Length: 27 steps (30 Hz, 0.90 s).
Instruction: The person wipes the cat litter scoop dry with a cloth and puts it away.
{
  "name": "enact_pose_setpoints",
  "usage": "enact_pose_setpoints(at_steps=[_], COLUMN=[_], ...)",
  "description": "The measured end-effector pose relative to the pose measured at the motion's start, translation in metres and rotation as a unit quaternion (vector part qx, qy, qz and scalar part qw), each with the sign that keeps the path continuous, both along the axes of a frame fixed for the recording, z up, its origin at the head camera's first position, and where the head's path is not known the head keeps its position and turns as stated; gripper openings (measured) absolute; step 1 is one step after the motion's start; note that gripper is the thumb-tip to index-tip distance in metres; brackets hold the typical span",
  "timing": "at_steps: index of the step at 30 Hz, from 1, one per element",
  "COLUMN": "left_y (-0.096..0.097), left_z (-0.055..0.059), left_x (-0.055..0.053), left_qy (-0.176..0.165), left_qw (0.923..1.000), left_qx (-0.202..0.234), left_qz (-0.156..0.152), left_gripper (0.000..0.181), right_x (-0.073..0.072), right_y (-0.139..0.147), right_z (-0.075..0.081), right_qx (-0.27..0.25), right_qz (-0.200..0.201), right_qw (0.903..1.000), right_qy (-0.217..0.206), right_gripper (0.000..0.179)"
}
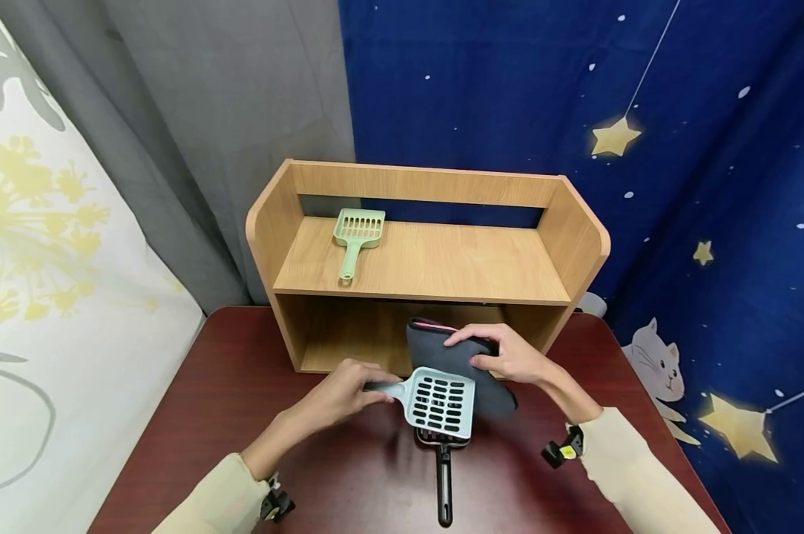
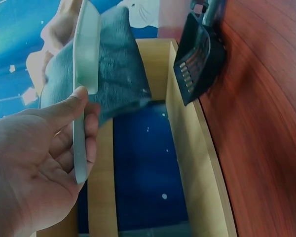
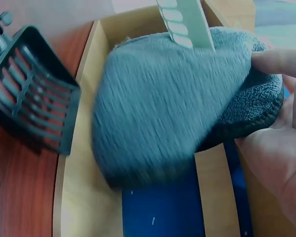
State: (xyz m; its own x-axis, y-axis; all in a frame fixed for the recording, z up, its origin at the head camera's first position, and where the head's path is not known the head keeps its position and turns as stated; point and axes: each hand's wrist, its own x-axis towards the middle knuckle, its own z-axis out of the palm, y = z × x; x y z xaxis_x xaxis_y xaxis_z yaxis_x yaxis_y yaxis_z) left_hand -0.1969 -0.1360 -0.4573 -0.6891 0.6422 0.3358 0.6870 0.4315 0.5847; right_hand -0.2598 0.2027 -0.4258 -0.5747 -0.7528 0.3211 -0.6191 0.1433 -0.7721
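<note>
My left hand [image 1: 342, 393] grips the handle of a light blue litter scoop [image 1: 470, 404], its slotted pan turned up above the table. In my right hand [image 1: 509, 354] is a dark grey cloth [image 1: 442, 360], pinched at the upper edge between thumb and fingers and draped behind the blue scoop. The right wrist view shows the fluffy cloth [image 3: 148, 98] blurred, overlapping the blue scoop's pan [image 3: 195, 24]. Beneath the blue pan lies a black litter scoop [image 1: 444, 482], handle toward me, its pan partly hidden in the head view. A pale green litter scoop [image 1: 352, 248] rests on the upper shelf.
A two-level wooden shelf [image 1: 415, 297] stands at the back of the dark red table [image 1: 242, 415]; both hands are in front of its lower level. Grey and blue star-patterned curtains [image 1: 482, 89] hang behind, and a white patterned cloth [image 1: 55, 297] hangs at the left.
</note>
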Motion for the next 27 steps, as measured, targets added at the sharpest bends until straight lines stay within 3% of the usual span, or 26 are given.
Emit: enact_pose_setpoints(at_steps=[7, 13, 21, 27], left_y=[0.012, 0.002, -0.015, -0.018], left_z=[0.003, -0.004, -0.007, -0.007], left_x=[0.0, 0.003, 0.005, 0.007], left_qy=[0.003, 0.006, 0.012, 0.032], left_qw=[1.0, 0.9997, 0.9982, 0.9954], left_qx=[-0.007, -0.014, -0.02, -0.025], left_qz=[-0.006, 0.017, 0.055, 0.087], left_gripper=[0.025, 0.022, 0.025, 0.024], right_x=[0.0, 0.005, 0.016, 0.029], right_y=[-0.017, 0.002, 0.037, 0.045], right_z=[0.003, -0.003, -0.002, 0.004], right_qx=[0.0, 0.034, 0.061, 0.04], right_qz=[-0.002, -0.001, -0.052, -0.093], right_qw=[1.0, 0.9994, 0.9968, 0.9944], right_qy=[-0.008, 0.002, 0.002, 0.032], right_gripper=[0.041, 0.043, 0.044, 0.042])
